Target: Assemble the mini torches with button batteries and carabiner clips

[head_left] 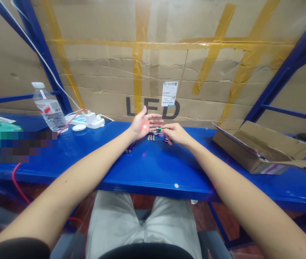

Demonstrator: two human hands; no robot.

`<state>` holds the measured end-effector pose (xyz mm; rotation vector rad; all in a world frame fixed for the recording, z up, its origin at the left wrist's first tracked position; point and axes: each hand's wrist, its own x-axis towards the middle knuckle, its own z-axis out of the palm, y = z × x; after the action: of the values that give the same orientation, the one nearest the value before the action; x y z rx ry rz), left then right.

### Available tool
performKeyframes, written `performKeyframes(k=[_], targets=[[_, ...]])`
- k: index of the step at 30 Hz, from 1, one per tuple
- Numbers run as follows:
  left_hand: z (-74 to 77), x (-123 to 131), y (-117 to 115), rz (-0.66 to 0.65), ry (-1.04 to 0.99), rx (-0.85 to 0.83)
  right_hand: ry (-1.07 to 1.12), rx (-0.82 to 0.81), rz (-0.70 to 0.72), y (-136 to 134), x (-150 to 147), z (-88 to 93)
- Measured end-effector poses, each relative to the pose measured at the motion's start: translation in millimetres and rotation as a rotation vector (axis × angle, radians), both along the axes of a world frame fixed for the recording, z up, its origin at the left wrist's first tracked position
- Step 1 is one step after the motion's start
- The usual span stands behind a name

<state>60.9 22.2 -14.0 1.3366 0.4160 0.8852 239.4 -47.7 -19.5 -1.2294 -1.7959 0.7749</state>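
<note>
My right hand [176, 134] pinches a small green laser pointer [159, 129], aimed toward the left. A bright red spot lights the palm of my left hand [143, 125], which is held up with its fingers stretched and nothing in it. Below the hands, small silvery button cells [151, 137] stand grouped on the blue table. Several purple and blue metallic tubes [160, 134] lie behind them, partly hidden by my right hand. More dark tubes [130, 148] rest by my left wrist.
An open cardboard box [263, 167] stands on the right of the blue table [153, 172]. To the left are a water bottle [50, 109], a white power strip [95, 123], a white round disc [79, 128] and a red cable [16, 180]. Large cardboard [109, 79] forms the back.
</note>
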Motion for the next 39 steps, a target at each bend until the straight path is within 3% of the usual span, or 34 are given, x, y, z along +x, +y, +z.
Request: performKeyframes(k=[6, 10, 13, 22, 30, 36, 39], targets=[[-2.6, 3, 5, 0.077, 0.088, 0.112, -0.004, -0.026, -0.02, 2, 1, -1.1], [-4.0, 3, 11, 0.229, 0.303, 0.389, 0.046, -0.062, -0.048, 3, 2, 1.0], [-3.1, 0, 10, 0.208, 0.396, 0.556, 0.041, -0.099, -0.04, 5, 4, 3.7], [-5.8, -4, 15, 0.23, 0.373, 0.617, 0.19, -0.224, 0.079, 24, 13, 1.1], [-16.6, -10, 38, 0.327, 0.414, 0.578, 0.246, -0.122, -0.089, 50, 26, -9.8], [-24.9, -12, 58, 0.445, 0.618, 0.875, -0.072, 0.066, -0.2, 87, 25, -17.0], [-30.7, -14, 68, 0.479, 0.677, 0.867, -0.225, 0.128, -0.261, 102, 26, -24.1]])
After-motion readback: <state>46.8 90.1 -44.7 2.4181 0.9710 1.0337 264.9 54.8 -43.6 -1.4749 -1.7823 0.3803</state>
